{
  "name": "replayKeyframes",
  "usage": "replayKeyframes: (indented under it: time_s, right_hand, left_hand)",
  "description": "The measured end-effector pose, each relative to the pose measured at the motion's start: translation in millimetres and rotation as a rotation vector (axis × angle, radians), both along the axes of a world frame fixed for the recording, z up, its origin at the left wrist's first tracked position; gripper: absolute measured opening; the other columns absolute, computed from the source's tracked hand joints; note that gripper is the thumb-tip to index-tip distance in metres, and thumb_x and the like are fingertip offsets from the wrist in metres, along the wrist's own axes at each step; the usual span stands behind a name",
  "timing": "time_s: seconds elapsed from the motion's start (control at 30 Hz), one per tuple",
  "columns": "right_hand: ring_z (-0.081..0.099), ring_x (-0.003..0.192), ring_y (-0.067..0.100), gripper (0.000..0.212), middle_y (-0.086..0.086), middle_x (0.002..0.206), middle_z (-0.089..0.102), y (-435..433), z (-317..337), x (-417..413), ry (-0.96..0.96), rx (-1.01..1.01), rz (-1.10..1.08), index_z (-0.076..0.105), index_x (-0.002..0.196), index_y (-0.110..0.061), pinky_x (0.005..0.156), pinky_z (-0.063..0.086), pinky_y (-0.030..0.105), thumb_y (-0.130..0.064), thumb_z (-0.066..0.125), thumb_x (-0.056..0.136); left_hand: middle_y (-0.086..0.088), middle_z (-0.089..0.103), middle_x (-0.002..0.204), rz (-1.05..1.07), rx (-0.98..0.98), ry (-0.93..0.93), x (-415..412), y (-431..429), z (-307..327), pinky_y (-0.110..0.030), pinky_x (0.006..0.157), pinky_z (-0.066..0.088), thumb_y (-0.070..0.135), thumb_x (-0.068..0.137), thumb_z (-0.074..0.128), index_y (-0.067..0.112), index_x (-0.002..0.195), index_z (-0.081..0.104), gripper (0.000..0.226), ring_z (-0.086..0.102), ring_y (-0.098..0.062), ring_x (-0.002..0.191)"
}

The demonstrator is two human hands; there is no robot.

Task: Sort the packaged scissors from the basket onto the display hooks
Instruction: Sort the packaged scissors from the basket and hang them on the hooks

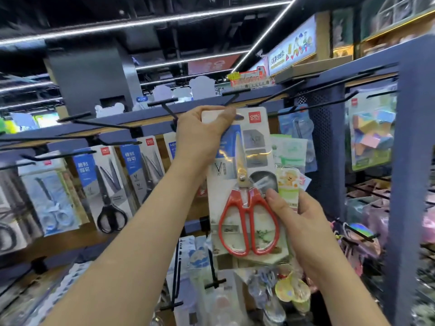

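A person's two bare forearms are reaching up from the bottom of the view toward a shop display rack. The right hand (299,222) is gripping the lower right edge of the packaged scissors (243,178), with the thumb lying on the front of the card beside the red handles and the fingers curling behind. The left hand (202,132) is pinching the card's top left corner, its fingers wrapping over the top edge near the hanging slot. The pack is standing upright between both hands in front of the rack, its top just below a black T-ended hook (235,93). Whether the slot is on a prong cannot be told. A small bear-printed packet (288,184) is peeking out at the card's right edge above the right hand; who or what is holding it is unclear. Further back on the left, a black-handled scissors pack (106,184) and a pale blue scissors pack (51,198) are hanging from lower hooks. The rack's blue post (412,161) is rising at right, and light strips (141,22) are running across the dark ceiling beyond.
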State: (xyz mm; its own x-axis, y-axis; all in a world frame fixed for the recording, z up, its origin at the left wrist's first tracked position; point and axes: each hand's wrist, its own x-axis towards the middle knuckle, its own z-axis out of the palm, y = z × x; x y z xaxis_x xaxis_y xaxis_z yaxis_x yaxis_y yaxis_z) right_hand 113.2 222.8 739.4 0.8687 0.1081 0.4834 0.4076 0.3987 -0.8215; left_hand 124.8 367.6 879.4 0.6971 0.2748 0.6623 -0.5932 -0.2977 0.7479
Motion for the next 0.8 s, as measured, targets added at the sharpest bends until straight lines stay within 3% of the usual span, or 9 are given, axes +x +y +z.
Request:
replayKeyframes:
  time_s: [0.13,0.23,0.33,0.43,0.53,0.6,0.63,0.73,0.8]
  right_hand:
    - [0.074,0.092,0.019,0.021,0.001,0.097,0.078,1.3,1.1,8.0,0.037,-0.010,0.013,0.078,0.090,-0.031,0.091,0.055,0.044,-0.041,0.066,0.076]
    - [0.075,0.090,0.016,0.023,0.000,0.097,0.078,1.8,3.4,14.1,0.049,-0.001,0.012,0.077,0.093,-0.024,0.085,0.055,0.038,-0.038,0.065,0.081]
    - [0.075,0.093,0.023,0.022,0.004,0.096,0.078,1.8,7.1,22.3,0.125,0.008,0.006,0.074,0.099,-0.017,0.084,0.057,0.039,-0.032,0.061,0.092]
    - [0.073,0.097,0.021,0.033,0.003,0.099,0.078,0.3,7.9,34.5,0.170,-0.075,-0.027,0.074,0.101,-0.018,0.095,0.054,0.044,-0.043,0.053,0.097]
    - [0.069,0.107,0.018,0.054,0.001,0.109,0.075,-0.9,3.6,47.2,0.146,-0.130,-0.148,0.072,0.108,-0.017,0.101,0.050,0.046,-0.062,0.050,0.088]
    - [0.067,0.103,0.034,0.068,0.018,0.109,0.071,-6.3,0.4,53.9,0.112,-0.143,-0.266,0.065,0.109,0.000,0.091,0.053,0.050,-0.062,0.048,0.087]
    - [0.065,0.089,0.037,0.072,0.022,0.098,0.069,-10.7,-1.2,55.7,0.083,-0.172,-0.335,0.059,0.103,0.009,0.078,0.050,0.047,-0.060,0.046,0.090]
    - [0.042,0.065,0.019,0.076,0.019,0.068,0.043,-24.6,-11.1,56.8,-0.007,-0.222,-0.479,0.047,0.079,0.010,0.058,0.033,0.038,-0.065,0.043,0.093]
    - [0.039,0.059,0.010,0.071,0.013,0.062,0.042,-31.8,-17.3,54.5,-0.031,-0.197,-0.515,0.048,0.073,0.003,0.053,0.034,0.032,-0.064,0.044,0.095]
  left_hand:
    - [0.001,0.075,0.076,-0.076,-0.164,0.207,8.8,3.6,-4.9,-0.024,0.055,0.057,0.027,0.093,0.067,0.012,0.098,0.064,0.016,0.071,-0.010,0.065]
    - [-0.006,0.072,0.098,-0.026,-0.085,0.260,6.7,5.6,-13.2,-0.028,0.058,0.059,0.025,0.097,0.060,0.019,0.116,0.053,0.021,0.071,-0.014,0.075]
    - [-0.007,0.068,0.106,-0.124,-0.015,0.134,-13.0,13.4,-42.3,-0.033,0.063,0.061,0.002,0.093,0.062,0.040,0.132,0.035,0.061,0.073,-0.021,0.081]
    - [-0.004,0.062,0.084,-0.060,0.158,0.078,-22.0,24.0,-77.6,-0.027,0.059,0.050,0.000,0.093,0.062,0.045,0.133,0.048,0.062,0.059,-0.016,0.058]
    - [-0.001,0.054,0.084,0.034,0.163,0.120,1.7,37.2,-89.5,-0.043,0.067,0.052,0.005,0.094,0.061,0.049,0.123,0.061,0.052,0.047,-0.021,0.066]
    - [0.010,0.067,0.087,0.077,0.085,0.150,18.8,43.4,-87.7,-0.052,0.078,0.057,0.003,0.093,0.060,0.050,0.118,0.063,0.053,0.055,-0.023,0.075]
    - [0.012,0.069,0.088,0.116,0.086,0.153,27.5,47.1,-86.5,-0.048,0.077,0.058,0.002,0.093,0.060,0.048,0.120,0.062,0.053,0.056,-0.021,0.074]
    - [0.002,0.059,0.075,0.248,0.205,0.163,57.2,58.9,-87.1,-0.025,0.054,0.041,0.002,0.094,0.058,0.036,0.135,0.058,0.053,0.041,-0.013,0.053]
    - [0.001,0.066,0.091,0.312,0.286,0.178,74.4,62.5,-88.1,-0.023,0.066,0.044,0.005,0.095,0.058,0.032,0.141,0.052,0.054,0.053,-0.009,0.066]
